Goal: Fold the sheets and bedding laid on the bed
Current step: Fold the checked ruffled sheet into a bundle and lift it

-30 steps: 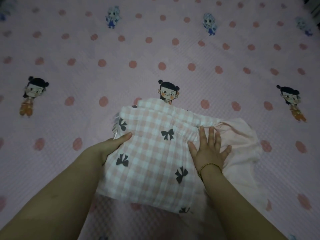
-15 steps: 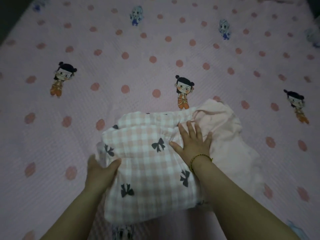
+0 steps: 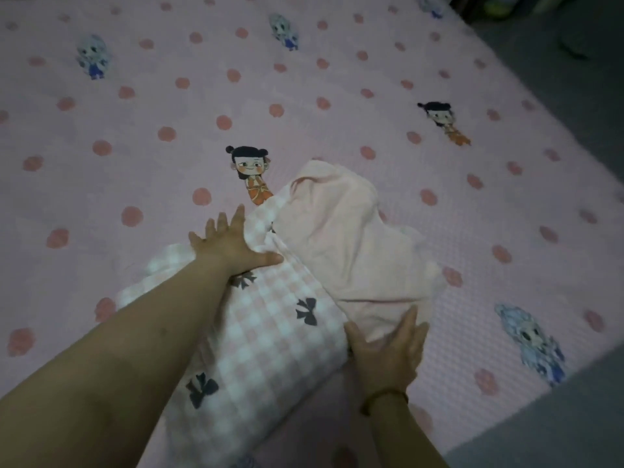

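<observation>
Pink polka-dot bed sheet with cartoon figures (image 3: 135, 130) is covering the bed. Pink-and-white checked bedding with black bows (image 3: 270, 332) is lying bunched on it near the front edge, with its pale pink plain layer (image 3: 351, 251) draping over the right side. Left hand (image 3: 229, 248) is pressing flat on the checked part, fingers straight and spread. Right hand (image 3: 385, 356) is pressing on the pale pink edge, fingers straight and close together.

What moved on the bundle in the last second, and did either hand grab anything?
The left hand left the side edge of the checked bedding and reached across to its far end, fingers spread. The right hand drew back from the seam to the near end of the plain pink layer. Neither took hold of anything. Both hands stay flat on the bedding, which stays on the dotted bed cover.
</observation>
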